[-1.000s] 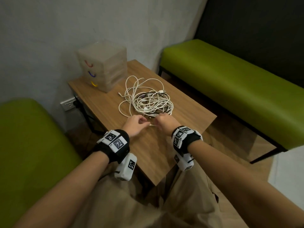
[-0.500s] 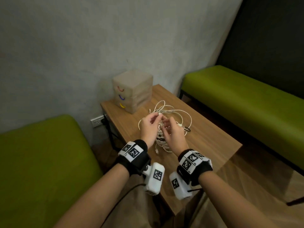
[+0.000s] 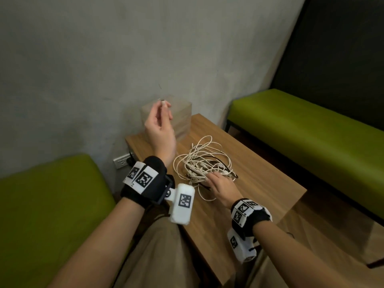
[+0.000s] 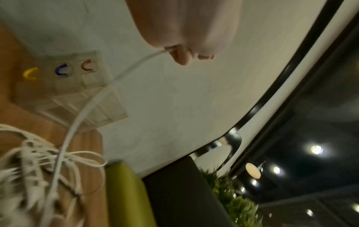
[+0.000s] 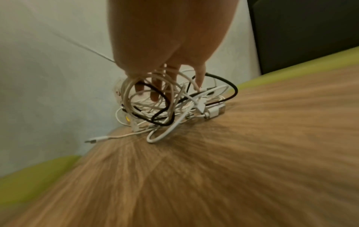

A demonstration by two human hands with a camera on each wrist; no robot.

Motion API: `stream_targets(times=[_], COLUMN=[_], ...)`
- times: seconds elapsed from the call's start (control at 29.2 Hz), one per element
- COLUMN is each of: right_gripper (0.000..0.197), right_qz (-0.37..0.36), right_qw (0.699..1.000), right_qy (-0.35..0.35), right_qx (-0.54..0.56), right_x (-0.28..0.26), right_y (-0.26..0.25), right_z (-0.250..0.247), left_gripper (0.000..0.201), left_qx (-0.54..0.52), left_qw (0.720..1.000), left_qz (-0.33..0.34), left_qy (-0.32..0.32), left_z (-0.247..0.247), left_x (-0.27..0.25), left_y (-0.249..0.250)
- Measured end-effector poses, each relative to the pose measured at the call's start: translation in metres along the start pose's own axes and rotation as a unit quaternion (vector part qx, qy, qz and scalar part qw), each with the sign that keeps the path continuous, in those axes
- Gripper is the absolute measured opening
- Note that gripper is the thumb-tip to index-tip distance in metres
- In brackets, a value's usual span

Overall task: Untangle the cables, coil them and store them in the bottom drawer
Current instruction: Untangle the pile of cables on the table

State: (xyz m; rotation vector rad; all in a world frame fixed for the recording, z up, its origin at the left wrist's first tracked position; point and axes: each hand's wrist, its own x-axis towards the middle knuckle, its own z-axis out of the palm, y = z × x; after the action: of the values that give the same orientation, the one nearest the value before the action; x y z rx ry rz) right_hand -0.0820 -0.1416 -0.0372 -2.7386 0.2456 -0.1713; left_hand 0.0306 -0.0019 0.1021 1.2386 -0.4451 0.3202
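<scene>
A tangle of white and black cables (image 3: 202,165) lies on the wooden table (image 3: 259,183). My left hand (image 3: 165,106) is raised in front of the drawer unit and pinches the end of one white cable (image 4: 85,110), which runs down taut into the tangle (image 4: 35,169). My right hand (image 3: 217,176) rests on the near side of the tangle, its straight fingers (image 5: 155,90) spread among the loops (image 5: 174,106). The translucent drawer unit (image 3: 181,121) stands at the table's far corner. Its bottom drawer has a yellow handle (image 4: 30,73), and all drawers look closed.
Green benches stand on the left (image 3: 52,204) and the right (image 3: 311,138) of the table. The grey wall (image 3: 124,59) is right behind the drawer unit, with a power socket (image 3: 121,162) low on it. A loose white plug (image 5: 93,140) lies near the table edge.
My left hand has risen up and away from the tangle, drawing one white cable end out with it. My right hand has dropped flat onto the pile.
</scene>
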Motion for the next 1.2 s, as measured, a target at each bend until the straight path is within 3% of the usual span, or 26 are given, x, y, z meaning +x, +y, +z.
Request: stream_targets(times=[0.14,0.24,0.31,0.48,0.65,0.68,0.79,0.86,0.92,1.06,1.2], right_gripper=[0.034,0.04,0.045,0.022,0.018,0.019,0.021,0.021,0.02,0.027,0.032], right_qz=[-0.041,-0.053,-0.053,-0.068,-0.05,-0.046,-0.059,-0.061,-0.03,0.073,0.123], right_qw=[0.997,0.991,0.989,0.988,0.972,0.968,0.961,0.962,0.968,0.989,0.983], right_qy=[0.046,0.12,0.138,0.14,0.218,0.234,0.258,0.263,0.25,0.126,-0.002], right_qx=[-0.044,-0.024,-0.008,-0.017,0.069,0.081,0.074,0.048,0.022,-0.037,-0.134], right_x=[0.004,0.006,0.007,0.006,0.009,0.009,0.008,0.007,0.009,0.001,-0.007], right_y=[-0.011,-0.02,-0.023,-0.023,-0.018,-0.016,-0.014,-0.018,-0.018,0.0,0.01], right_z=[-0.004,-0.008,-0.009,-0.008,0.002,0.003,0.006,0.005,0.004,0.006,0.005], left_gripper=[0.019,0.018,0.017,0.016,0.018,0.017,0.016,0.016,0.016,0.022,0.022], left_qx=[0.156,0.265,0.319,0.461,0.502,0.495,0.348,0.257,0.198,0.025,-0.092], left_qw=[0.973,0.905,0.863,0.813,0.806,0.807,0.885,0.928,0.951,0.985,0.993], left_qz=[0.034,0.012,-0.007,0.074,0.037,0.01,-0.109,-0.126,-0.117,-0.108,-0.048], left_qy=[-0.167,-0.332,-0.391,-0.347,-0.311,-0.322,-0.289,-0.237,-0.209,-0.131,-0.047], left_z=[0.0,0.001,-0.002,-0.009,-0.006,-0.005,-0.003,-0.001,0.0,0.005,0.001], left_x=[-0.025,-0.045,-0.06,-0.085,-0.089,-0.089,-0.089,-0.086,-0.081,-0.048,0.003], left_y=[-0.021,-0.042,-0.058,-0.064,-0.063,-0.065,-0.071,-0.075,-0.073,-0.03,0.02])
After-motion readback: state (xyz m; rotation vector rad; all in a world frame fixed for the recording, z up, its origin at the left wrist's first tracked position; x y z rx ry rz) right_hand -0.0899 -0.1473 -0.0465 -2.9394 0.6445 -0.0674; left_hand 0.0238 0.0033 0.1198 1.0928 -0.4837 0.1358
